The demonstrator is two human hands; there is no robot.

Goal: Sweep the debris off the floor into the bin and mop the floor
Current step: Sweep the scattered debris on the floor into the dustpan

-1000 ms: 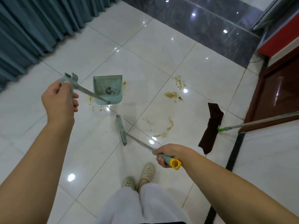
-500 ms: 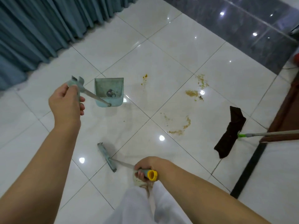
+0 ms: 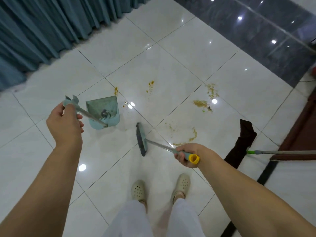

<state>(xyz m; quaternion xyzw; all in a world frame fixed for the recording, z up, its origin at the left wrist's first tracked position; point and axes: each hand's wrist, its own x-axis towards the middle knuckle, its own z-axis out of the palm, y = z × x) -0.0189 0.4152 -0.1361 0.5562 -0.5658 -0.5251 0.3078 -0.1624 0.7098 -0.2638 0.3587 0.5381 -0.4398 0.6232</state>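
Head view: I look down at my two bare arms over a glossy white tiled floor [image 3: 196,53].
Left hand: my left hand [image 3: 65,122] curls round the top of the dustpan handle [image 3: 80,111], gripping it as it did half a second ago.
Dustpan: the blue-green dustpan [image 3: 104,112] stands on the tile just ahead of that hand, a dark clump inside near its comb teeth; it sits further right in my view than before.
Right hand: my right hand [image 3: 187,155] holds the grey broom grip [image 3: 181,153] tightly, the yellow end cap [image 3: 194,158] poking out toward me.
Broom: the broom head [image 3: 141,139] rests on the floor between the dustpan and the crumbs, apart from both; half a second ago it lay close by my feet, so I have swung it forward and to the right.
Debris: yellow-brown debris [image 3: 200,103] is on the tiles in several patches: a curved trail just right of the broom head, a denser heap beyond it, small spots near the dustpan's far right corner and one between.
Mop: the dark mop cloth [image 3: 242,139] lies flat at my right, its green-collared pole [image 3: 280,152] running off the frame edge, untouched.
Feet: both cream clogs [image 3: 183,183] now show below white trouser legs [image 3: 135,219]; earlier they were mostly hidden.
Surroundings: teal curtains [image 3: 42,31] hang along the upper left, dark grey tiles [image 3: 256,31] upper right.
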